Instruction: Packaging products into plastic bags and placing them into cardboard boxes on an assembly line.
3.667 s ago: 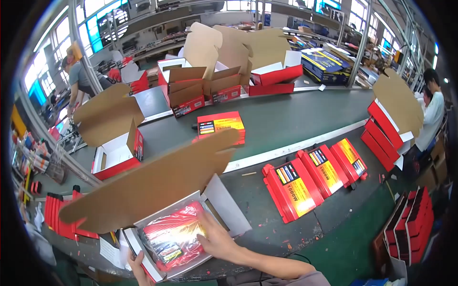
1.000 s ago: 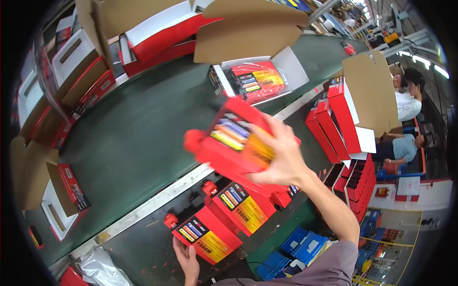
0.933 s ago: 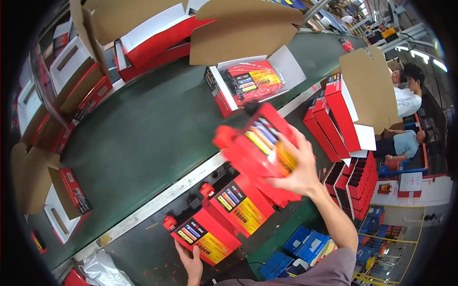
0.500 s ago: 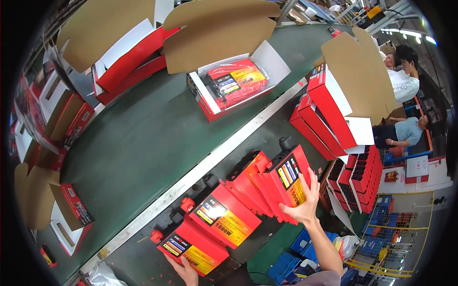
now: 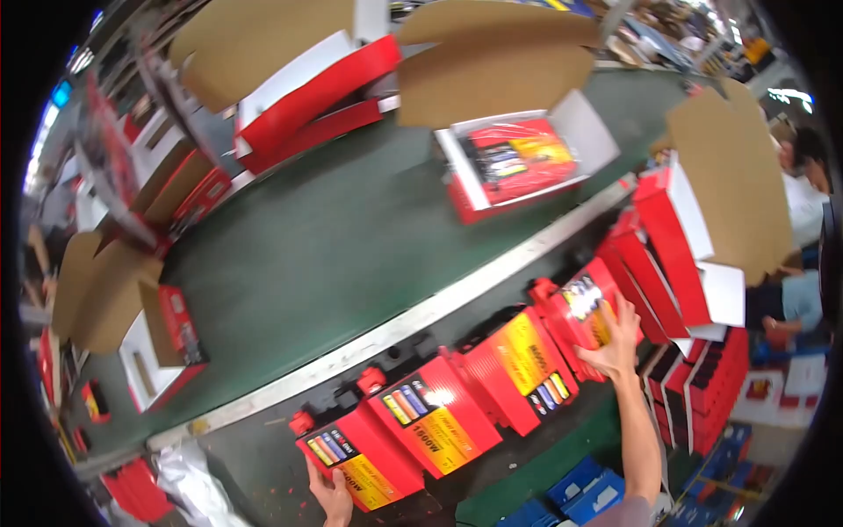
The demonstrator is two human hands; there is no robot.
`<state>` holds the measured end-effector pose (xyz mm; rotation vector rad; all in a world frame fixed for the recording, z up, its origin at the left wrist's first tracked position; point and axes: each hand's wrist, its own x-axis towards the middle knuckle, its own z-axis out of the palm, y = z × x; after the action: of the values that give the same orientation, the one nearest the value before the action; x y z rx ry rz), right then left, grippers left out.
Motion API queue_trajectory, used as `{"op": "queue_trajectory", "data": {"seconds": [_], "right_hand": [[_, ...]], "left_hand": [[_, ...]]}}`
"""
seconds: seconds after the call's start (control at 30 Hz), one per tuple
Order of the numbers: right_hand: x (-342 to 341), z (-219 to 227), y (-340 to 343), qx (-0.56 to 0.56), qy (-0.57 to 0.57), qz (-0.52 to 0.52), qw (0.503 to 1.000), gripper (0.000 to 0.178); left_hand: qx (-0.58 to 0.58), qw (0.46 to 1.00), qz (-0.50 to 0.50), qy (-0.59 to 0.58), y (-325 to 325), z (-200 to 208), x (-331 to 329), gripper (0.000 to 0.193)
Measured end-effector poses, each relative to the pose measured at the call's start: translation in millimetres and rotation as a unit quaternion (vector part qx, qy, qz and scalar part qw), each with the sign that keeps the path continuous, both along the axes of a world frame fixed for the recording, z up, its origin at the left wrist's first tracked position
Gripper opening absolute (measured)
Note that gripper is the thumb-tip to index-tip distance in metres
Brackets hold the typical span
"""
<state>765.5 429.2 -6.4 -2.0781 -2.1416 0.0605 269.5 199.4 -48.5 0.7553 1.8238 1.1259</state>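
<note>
Four labelled red power inverters with ribbed cases lie in a slanting row on the near side. My right hand [image 5: 613, 342] grips the rightmost inverter [image 5: 581, 303], fingers spread over its label and thumb on the near edge. At the row's other end, my left hand [image 5: 331, 496] holds the near left edge of the leftmost inverter [image 5: 364, 465], the thumb apart from the fingers. Between them lie an inverter [image 5: 439, 417] and another [image 5: 522, 369] whose label faces the opposite way round. Red and black terminal caps show at the far ends of some.
An open carton [image 5: 474, 206] holding a plastic-wrapped red unit stands on the green belt [image 5: 299, 255]. A white rail [image 5: 395, 327] divides belt from work surface. More open red cartons [image 5: 672, 237] stand at right, with stacked red units [image 5: 702, 386] below. Blue bins [image 5: 588, 487] sit near my right arm.
My right hand has moved its inverter, which now lies lower at the row's right end. The third inverter now shows its label face up. My left hand stays at the leftmost one. The view has shifted.
</note>
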Motion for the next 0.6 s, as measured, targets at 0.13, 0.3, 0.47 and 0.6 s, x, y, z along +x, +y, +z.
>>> {"op": "queue_trajectory", "data": {"seconds": [0.13, 0.3, 0.47, 0.6], "right_hand": [[2.5, -11.2, -8.4, -0.034, -0.030, -0.033, 0.998, 0.099], [-10.1, -17.1, -0.6, -0.072, -0.020, -0.040, 0.996, 0.102], [12.6, -0.8, -21.2, -0.085, 0.004, -0.007, 0.996, 0.072], [-70.3, -9.4, -35.7, 0.035, 0.124, 0.030, 0.991, 0.052]], "left_hand": [[-0.016, 1.000, -0.010, -0.012, 9.8, 5.6, 5.2, 0.062], [-0.046, 0.999, 0.003, -0.028, 19.1, 21.1, 0.9, 0.063], [-0.051, 0.997, -0.040, 0.050, 10.7, -4.3, 16.8, 0.064], [-0.038, 0.999, -0.010, 0.036, -3.1, -9.4, -0.6, 0.063]]}}
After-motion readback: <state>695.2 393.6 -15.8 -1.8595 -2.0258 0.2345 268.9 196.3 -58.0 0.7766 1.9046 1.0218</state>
